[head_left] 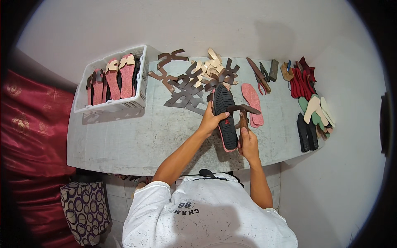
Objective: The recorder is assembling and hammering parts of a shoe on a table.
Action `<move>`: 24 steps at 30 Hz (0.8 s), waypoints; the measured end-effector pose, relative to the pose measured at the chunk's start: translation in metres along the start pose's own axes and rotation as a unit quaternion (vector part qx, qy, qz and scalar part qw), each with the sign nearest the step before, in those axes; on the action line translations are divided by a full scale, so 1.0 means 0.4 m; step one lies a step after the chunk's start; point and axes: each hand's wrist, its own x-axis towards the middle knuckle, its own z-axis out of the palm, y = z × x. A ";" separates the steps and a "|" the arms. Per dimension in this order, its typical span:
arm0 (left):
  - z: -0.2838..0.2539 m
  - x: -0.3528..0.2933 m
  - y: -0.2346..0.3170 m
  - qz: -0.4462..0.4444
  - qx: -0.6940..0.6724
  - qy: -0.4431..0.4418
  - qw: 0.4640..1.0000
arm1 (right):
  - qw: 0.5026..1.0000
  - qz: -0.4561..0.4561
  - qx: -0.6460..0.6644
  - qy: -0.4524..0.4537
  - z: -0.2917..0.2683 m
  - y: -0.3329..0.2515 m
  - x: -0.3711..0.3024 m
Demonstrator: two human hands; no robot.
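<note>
My left hand (pixel 210 123) grips a sandal (pixel 223 99) by its side, with the thumb lying across the sole. The sandal's black ridged underside faces up, and a pink edge shows at its lower end. In my right hand (pixel 249 145) is a hammer (pixel 246 108), its wooden handle pointing down into the closed fingers. The hammer's dark head is over the right side of the sole; whether it touches cannot be told. Just beyond, pink insoles (pixel 250 97) lie on the table. Brown straps (pixel 186 91) and beige straps (pixel 211 62) are heaped behind the sandal.
A white basket (pixel 111 108) at left holds several pink sandals. Hand tools (pixel 258 76) and a dark block (pixel 273 70) lie back right. Red pieces (pixel 301 86), cream and green insoles (pixel 316 109) and black soles (pixel 307 133) line the right edge. Walls stand behind and right.
</note>
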 end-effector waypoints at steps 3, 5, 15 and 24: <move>0.004 -0.017 -0.006 0.012 -0.010 0.011 1.000 | 1.000 0.015 0.008 0.003 -0.001 -0.005 -0.020; 0.002 -0.025 -0.006 -0.001 -0.019 0.002 1.000 | 1.000 0.016 0.009 0.003 0.002 -0.009 -0.036; 0.003 -0.038 -0.015 -0.056 -0.002 0.004 0.998 | 1.000 -0.004 0.001 0.015 -0.007 -0.036 -0.054; 0.004 -0.031 -0.028 -0.041 -0.020 0.027 0.999 | 0.953 -0.273 -0.115 0.069 0.026 -0.121 0.007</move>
